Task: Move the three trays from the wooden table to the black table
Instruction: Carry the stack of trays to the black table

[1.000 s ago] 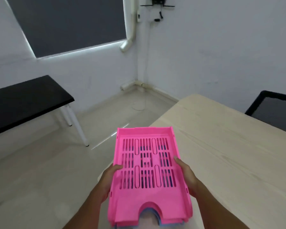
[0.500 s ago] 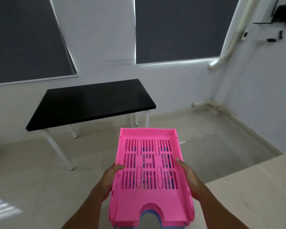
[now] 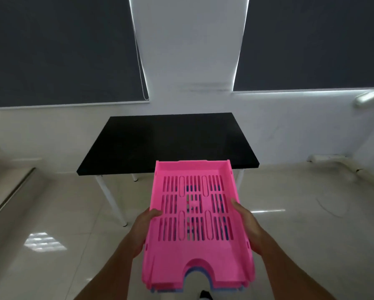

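The left hand (image 3: pixel 143 229) and right hand (image 3: pixel 247 227) are clamping the long sides of the nested tray stack (image 3: pixel 195 226), carrying it above the floor facing the black table (image 3: pixel 167 141). Keeping it level should stop the lower trays slipping out.

Pink tray (image 3: pixel 194 263): smooth moulded plastic, slotted base, a soft sheen being shown along the rim. A blue plastic edge (image 3: pixel 200 272) is being glimpsed beneath it at the front notch. Black desk (image 3: pixel 160 144): top is being seen as smooth, semi-matt, with a faint reflection down the middle; legs (image 3: pixel 111 199) white, smooth, material not being resolved. Floor (image 3: pixel 52 245): glossy tiles, window light being mirrored in patches. Window blinds (image 3: pixel 62 48): dark, matt, cloth-like. Wall (image 3: pixel 190 50): matt white paint.
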A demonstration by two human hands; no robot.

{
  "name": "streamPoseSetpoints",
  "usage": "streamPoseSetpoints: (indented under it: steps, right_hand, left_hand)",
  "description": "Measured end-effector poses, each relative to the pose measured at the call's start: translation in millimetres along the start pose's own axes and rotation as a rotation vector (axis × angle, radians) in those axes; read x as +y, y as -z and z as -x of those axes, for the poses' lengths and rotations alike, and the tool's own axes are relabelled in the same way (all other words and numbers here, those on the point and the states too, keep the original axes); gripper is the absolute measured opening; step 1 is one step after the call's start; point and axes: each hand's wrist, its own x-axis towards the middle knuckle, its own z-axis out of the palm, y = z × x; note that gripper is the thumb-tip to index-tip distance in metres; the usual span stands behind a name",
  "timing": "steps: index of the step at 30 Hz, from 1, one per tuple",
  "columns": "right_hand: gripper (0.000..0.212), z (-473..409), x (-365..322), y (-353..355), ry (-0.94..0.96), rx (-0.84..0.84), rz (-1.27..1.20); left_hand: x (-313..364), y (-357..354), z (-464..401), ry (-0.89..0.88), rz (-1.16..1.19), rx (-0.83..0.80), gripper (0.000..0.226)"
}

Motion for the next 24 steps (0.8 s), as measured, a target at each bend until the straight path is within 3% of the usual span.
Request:
streamPoseSetpoints:
  steps: [9,16,24]
  right_hand:
    - [0.049,-150,-100,-16,0.009,-0.104,0.001]
    - [0.051,-261,-142,-42,-0.034,-0.125,-0.007]
    - [0.056,-386,-181,-81,-0.112,-0.069,-0.104]
  left_hand:
    - [92,12,-125,-0.058,0.022,0.015,0.046]
    - [137,42,-232,-0.029,0.041,0.071,0.033]
    - [192,79,-375,0.011,0.113,0.027,0.029]
